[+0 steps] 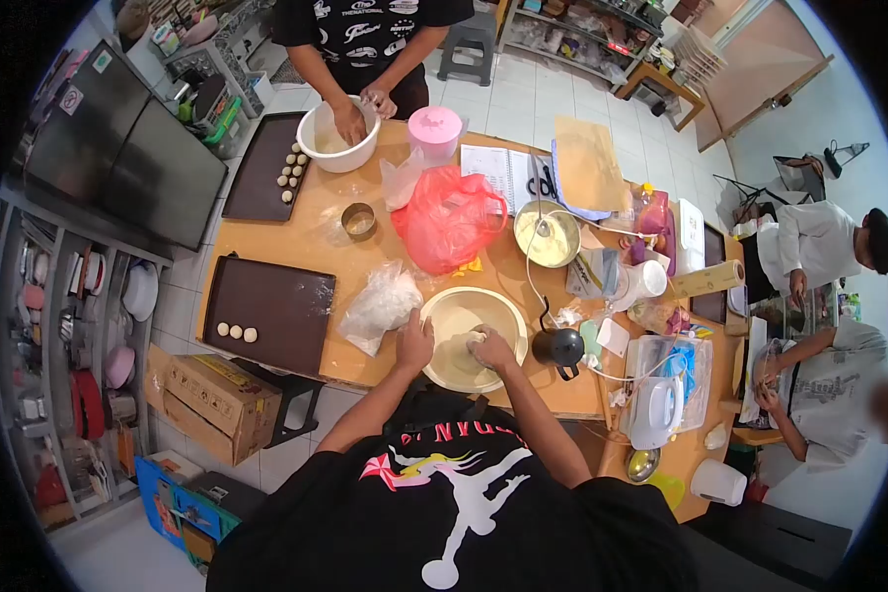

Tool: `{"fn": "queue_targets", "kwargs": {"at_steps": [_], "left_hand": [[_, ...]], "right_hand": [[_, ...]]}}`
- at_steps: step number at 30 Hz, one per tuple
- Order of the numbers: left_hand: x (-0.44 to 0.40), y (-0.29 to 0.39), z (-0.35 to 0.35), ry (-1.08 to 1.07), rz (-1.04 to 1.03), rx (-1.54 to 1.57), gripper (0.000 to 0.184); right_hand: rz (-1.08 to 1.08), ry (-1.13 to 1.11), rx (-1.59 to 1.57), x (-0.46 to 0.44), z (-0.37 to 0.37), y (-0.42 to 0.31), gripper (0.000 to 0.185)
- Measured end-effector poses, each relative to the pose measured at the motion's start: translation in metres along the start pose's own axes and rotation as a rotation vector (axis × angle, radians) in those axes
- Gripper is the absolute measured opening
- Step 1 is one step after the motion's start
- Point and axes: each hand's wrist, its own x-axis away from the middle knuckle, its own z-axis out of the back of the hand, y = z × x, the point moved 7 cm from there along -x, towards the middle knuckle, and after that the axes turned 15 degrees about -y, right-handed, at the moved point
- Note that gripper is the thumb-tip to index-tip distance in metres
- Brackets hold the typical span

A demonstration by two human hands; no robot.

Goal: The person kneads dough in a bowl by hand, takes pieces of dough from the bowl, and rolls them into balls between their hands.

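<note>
A wide cream bowl point(511, 308) stands at the table's near edge in front of me. My left hand point(416, 340) is closed on its left rim. Inside the bowl, my right hand point(491, 349) has its fingers curled round a small lump of pale dough point(477, 336). Left of the bowl lies a clear plastic bag point(380, 304) with white powder in it. Three dough balls point(237, 332) sit at the lower left of a dark baking tray point(284, 286).
Across the table another person's hands work in a white bowl point(337, 158), beside a second tray point(257, 178) with several dough balls. A red plastic bag point(449, 219), a metal bowl point(562, 240) and a black kettle point(558, 347) stand nearby. Two people are at the right.
</note>
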Motion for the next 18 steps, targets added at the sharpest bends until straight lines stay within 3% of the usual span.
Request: {"fn": "queue_targets", "kwargs": {"at_steps": [3,6,9,12,18], "left_hand": [[-0.002,0.001,0.000,-0.014,0.004,-0.026,0.022],[-0.001,0.003,0.002,-0.066,0.058,0.011,0.022],[0.000,0.000,-0.001,-0.014,-0.001,0.041,0.021],[-0.001,0.003,0.001,-0.045,0.046,-0.004,0.021],[-0.001,0.001,0.000,-0.026,0.040,0.013,0.021]], "right_hand": [[-0.121,0.070,-0.071,-0.019,-0.002,0.011,0.053],[-0.087,0.212,0.147,-0.028,0.006,0.000,0.046],[0.000,0.346,0.364,-0.020,0.000,-0.025,0.041],[0.231,0.511,0.684,0.001,-0.023,-0.063,0.033],[0.429,0.403,0.619,0.053,-0.025,-0.087,0.033]]}}
